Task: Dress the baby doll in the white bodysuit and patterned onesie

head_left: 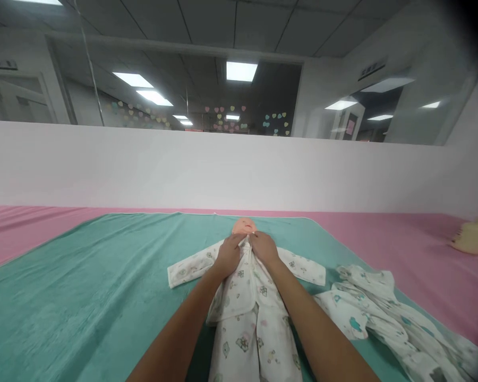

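Running off the nearest edge of the view, white cloth trousers [239,345] with small printed figures lie straight below the peach-coloured, smooth-headed doll [242,225], between the forearms. Right of the doll on the near side, a loose heap of white cloth garments [366,307] with blue-green prints takes up the room outside the right forearm. Next, directly below the doll's head, a white cloth jacket [241,286] with small prints overlaps the trousers, its front edges running down the middle and its sleeves spread to both sides; the right cuff ends just beside the heap, while the left has a broad stretch of folded turquoise plush blanket [103,276] beyond it. At the doll's chin, the left hand [229,254] and right hand [264,248] pinch the jacket's neckline, close together, fingertips partly hidden. Whether the doll's arms fill the sleeves, I cannot tell. Just behind the doll runs the blanket's pale far edge, then a pink cloth sheet [402,244], with a yellowish rounded object [474,236] well off to the right. Behind the doll rise a plain white wall [223,164] and a wide glass window [255,95] with pastel heart stickers [231,127].
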Action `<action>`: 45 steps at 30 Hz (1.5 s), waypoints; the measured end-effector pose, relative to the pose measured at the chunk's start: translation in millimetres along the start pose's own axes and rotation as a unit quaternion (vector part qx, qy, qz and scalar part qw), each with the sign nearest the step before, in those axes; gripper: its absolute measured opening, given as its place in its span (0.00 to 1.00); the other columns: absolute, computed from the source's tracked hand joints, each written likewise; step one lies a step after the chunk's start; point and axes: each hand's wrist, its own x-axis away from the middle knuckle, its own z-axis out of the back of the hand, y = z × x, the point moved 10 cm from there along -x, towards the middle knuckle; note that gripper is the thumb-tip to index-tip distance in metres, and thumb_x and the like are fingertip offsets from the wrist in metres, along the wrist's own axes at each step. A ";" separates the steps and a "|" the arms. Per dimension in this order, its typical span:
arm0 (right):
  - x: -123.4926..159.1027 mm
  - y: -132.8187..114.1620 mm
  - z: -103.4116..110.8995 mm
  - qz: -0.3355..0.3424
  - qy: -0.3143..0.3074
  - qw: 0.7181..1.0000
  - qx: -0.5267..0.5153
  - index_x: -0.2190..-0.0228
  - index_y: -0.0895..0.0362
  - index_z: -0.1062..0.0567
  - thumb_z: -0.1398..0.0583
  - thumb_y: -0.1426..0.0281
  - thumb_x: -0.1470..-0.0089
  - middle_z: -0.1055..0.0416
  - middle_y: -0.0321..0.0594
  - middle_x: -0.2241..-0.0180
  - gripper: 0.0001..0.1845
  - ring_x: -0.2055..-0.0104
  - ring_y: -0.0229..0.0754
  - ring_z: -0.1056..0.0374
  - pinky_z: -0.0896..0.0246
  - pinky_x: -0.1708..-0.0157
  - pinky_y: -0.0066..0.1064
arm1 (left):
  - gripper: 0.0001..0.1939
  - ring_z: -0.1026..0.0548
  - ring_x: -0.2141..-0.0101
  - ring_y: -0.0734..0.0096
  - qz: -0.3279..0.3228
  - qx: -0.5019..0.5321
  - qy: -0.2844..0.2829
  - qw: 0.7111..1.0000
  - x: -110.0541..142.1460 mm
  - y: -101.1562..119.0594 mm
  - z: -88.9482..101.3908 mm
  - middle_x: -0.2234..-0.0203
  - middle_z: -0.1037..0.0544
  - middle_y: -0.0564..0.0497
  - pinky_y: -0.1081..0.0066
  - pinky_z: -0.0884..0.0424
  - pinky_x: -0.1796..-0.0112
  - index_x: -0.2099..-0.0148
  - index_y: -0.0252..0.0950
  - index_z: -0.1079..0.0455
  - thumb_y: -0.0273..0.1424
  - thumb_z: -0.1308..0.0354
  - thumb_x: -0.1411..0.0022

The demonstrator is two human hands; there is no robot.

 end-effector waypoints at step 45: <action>54.6 17.5 6.6 0.044 0.093 0.976 -0.190 0.79 0.56 0.37 0.53 0.66 0.45 0.38 0.32 0.80 0.14 0.75 0.35 0.45 0.57 0.74 0.26 | 0.13 0.33 0.52 0.64 0.026 0.007 -0.059 0.998 15.3 51.4 2.3 0.55 0.28 0.52 0.67 0.38 0.51 0.68 0.39 0.29 0.28 0.55 0.43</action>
